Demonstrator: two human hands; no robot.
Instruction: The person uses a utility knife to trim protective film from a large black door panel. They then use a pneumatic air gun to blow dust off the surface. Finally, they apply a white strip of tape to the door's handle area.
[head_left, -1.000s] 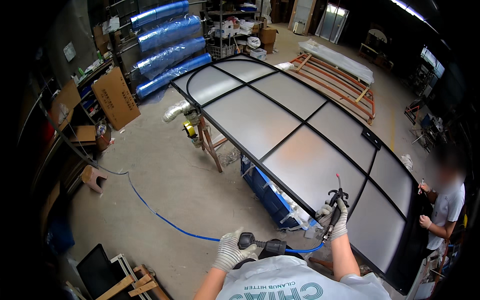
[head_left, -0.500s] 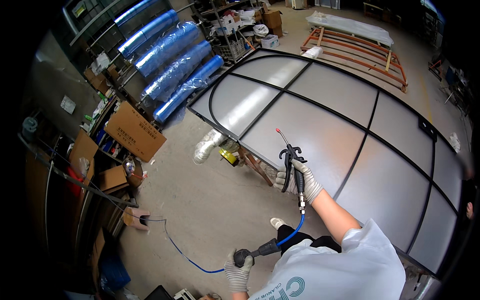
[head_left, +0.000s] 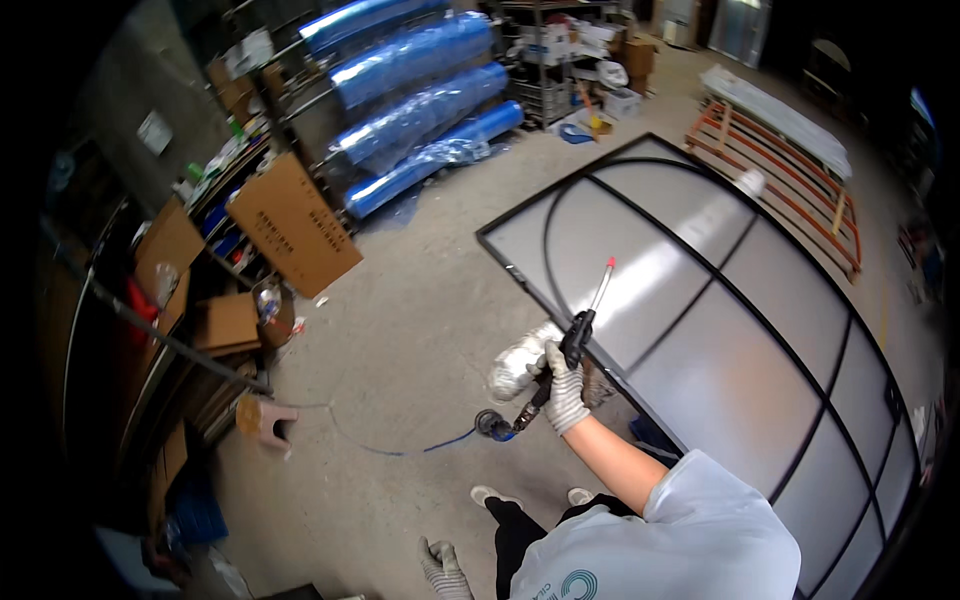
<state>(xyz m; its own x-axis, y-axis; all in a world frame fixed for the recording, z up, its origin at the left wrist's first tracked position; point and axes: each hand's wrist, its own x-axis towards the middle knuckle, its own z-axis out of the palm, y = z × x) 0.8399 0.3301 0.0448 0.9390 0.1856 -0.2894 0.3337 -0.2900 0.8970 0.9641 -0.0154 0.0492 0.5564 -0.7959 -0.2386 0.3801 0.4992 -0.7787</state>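
My right hand (head_left: 566,390), in a striped white work glove, is wrapped around the grip of a black air blow gun (head_left: 577,338). Its long metal nozzle ends in a red tip, over the near left corner of a large framed panel (head_left: 706,345). Black bars cross that panel's frosted surface. Below the gun's grip hangs a round dark hose coupling (head_left: 492,424), with a thin blue air hose (head_left: 447,441) trailing left. My left hand (head_left: 443,568), also gloved, is low near the bottom edge, holding nothing, its fingers apart.
A plastic-wrapped roll (head_left: 522,362) sticks out beneath the panel's near edge. Blue film rolls (head_left: 420,110) lie on a rack behind. On the left are a cardboard sheet (head_left: 292,225), cluttered shelves and a small stool (head_left: 265,421). An orange metal frame (head_left: 780,160) stands far right.
My left hand has let go of the hose coupling and dropped lower left. My right hand has moved the blow gun left along the panel's near edge, and the view has shifted.
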